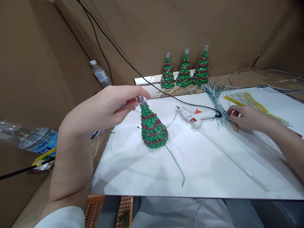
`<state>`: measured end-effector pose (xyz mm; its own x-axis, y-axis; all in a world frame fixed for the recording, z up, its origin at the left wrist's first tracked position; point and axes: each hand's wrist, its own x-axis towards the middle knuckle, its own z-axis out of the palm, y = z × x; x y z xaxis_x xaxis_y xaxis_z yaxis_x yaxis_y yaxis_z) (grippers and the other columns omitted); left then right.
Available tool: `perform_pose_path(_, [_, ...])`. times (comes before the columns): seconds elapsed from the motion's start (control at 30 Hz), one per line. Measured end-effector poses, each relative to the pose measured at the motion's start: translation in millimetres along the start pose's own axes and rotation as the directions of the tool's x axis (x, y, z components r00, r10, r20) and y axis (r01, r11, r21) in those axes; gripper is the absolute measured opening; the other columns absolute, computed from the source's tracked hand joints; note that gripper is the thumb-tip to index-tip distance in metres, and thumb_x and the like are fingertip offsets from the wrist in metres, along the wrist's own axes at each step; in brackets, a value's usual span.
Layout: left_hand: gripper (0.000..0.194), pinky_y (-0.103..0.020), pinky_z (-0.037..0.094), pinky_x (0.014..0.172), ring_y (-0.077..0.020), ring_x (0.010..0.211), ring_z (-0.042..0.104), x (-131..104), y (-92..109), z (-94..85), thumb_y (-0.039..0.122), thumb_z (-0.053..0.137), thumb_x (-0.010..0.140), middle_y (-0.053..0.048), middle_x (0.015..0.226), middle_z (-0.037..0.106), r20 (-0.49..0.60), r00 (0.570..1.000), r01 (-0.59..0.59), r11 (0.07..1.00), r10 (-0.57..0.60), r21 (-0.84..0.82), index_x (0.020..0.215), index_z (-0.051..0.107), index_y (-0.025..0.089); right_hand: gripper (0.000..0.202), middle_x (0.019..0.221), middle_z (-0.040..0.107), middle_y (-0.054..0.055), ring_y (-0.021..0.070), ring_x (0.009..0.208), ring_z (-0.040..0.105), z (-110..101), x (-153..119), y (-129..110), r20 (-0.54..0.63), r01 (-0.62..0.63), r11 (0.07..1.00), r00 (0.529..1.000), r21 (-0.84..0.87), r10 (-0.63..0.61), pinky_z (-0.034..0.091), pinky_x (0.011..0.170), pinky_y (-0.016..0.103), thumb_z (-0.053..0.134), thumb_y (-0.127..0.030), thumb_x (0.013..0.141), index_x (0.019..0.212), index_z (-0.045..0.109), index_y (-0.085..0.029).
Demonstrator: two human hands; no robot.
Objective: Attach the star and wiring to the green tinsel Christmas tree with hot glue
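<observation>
A small green Christmas tree (154,131) with red garlands stands on the white board, leaning slightly. My left hand (118,104) pinches the clear star topper (142,101) at its tip. Green wire (175,164) trails from the tree's base towards the front. On the right, my right hand (242,115) is closed on a small wooden-handled tool (235,126), whose working end is mostly hidden by the fingers. Beside that hand lies a bundle of green and white wires (217,101). A white glue gun (196,117) with a long clear glue stick (235,161) rests between my hands.
Three finished-looking trees (186,71) stand along the back. Yellow and white wires (254,103) lie at the right. A black cord (133,68) crosses down to the glue gun. Plastic bottles (101,73) are on the left, and orange baskets (93,210) sit below the board's front edge.
</observation>
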<state>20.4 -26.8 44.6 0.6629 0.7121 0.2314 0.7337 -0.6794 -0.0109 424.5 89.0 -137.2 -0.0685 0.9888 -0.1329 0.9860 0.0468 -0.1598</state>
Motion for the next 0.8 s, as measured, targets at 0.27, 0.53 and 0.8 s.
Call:
perform_pose_path(0.27, [0.027,-0.015,0.043,0.066,-0.0062,0.074,0.059,0.7,-2.2,4.3,0.012,0.045,0.090,-0.001,0.088,0.067,-0.052,0.999,-0.015,1.000,0.015,-0.014,0.112,0.062,0.013,0.019,0.086,0.067,0.000,0.0167,0.072,0.056,0.5,-0.3,0.3,0.003,-0.004,1.000,1.000,0.005,0.004,0.037,0.068,0.029,0.047,-0.036,0.081,0.095,0.055,-0.026])
perform_pose_path(0.53, [0.022,-0.016,0.040,0.056,-0.0060,0.060,0.055,2.2,-2.4,5.1,0.027,0.050,0.091,0.002,0.071,0.062,-0.085,0.990,0.110,0.994,-0.110,-0.010,0.102,0.065,0.014,0.019,0.082,0.067,-0.001,0.0173,0.073,0.057,1.1,-0.7,0.4,-0.003,0.009,1.000,1.000,0.016,-0.009,0.037,0.068,0.029,0.045,-0.036,0.080,0.093,0.055,-0.026])
perform_pose_path(0.8, [0.023,-0.016,0.035,0.052,-0.0055,0.053,0.050,7.0,-2.0,9.1,0.033,0.052,0.086,0.003,0.061,0.058,-0.123,0.979,0.172,0.984,-0.165,0.043,0.077,0.061,0.014,0.021,0.082,0.066,0.000,0.0183,0.072,0.056,2.6,-0.7,2.1,-0.034,0.021,1.000,0.999,0.019,-0.020,0.037,0.066,0.030,0.045,-0.039,0.079,0.092,0.055,-0.026])
